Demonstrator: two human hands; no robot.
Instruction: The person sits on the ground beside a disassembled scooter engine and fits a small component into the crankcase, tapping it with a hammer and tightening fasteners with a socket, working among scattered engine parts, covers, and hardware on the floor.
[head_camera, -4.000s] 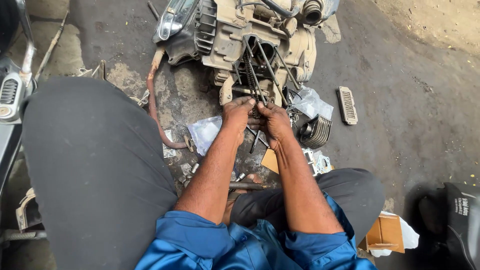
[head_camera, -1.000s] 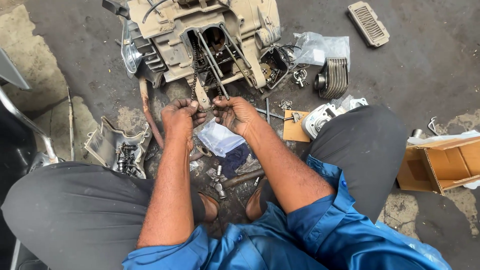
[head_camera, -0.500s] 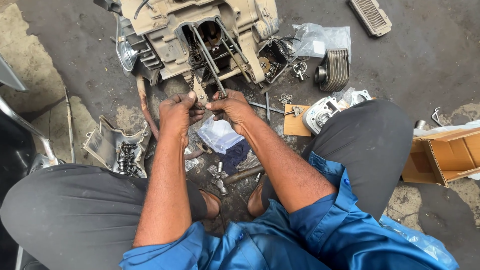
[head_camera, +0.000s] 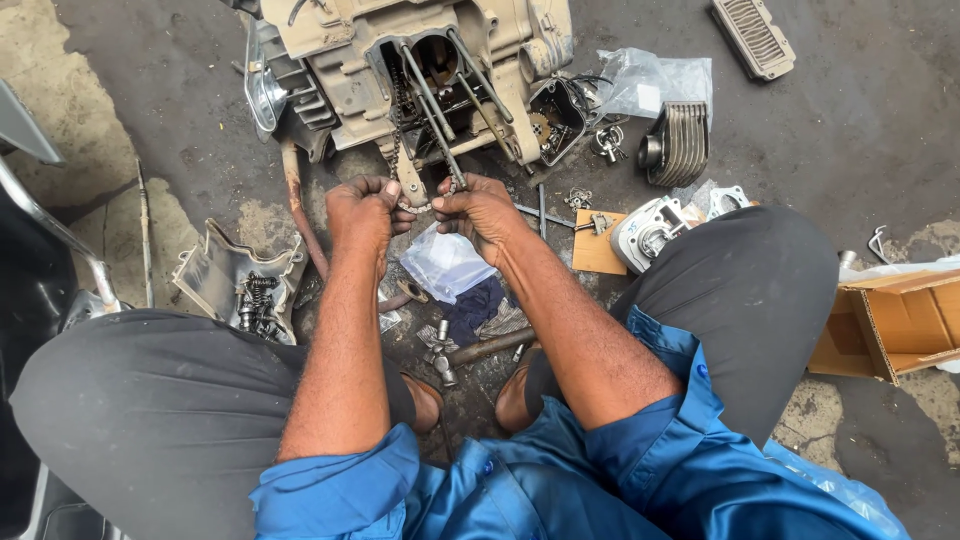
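Observation:
A grimy beige motorcycle engine block lies on the dark ground in front of me, with long metal studs sticking out of its open bore. A timing chain hangs out of the block. My left hand and my right hand are both closed on the chain's lower end, close together just below the block. A clear plastic bag lies right under my hands.
A finned cylinder, a cylinder head and a brown card lie to the right. A metal tray of small parts is at the left. An open cardboard box stands far right. A hammer lies between my feet.
The view has shifted, so the engine block now sits higher and more central. My hands have stayed together at the chain below the block, moving slightly up toward it.

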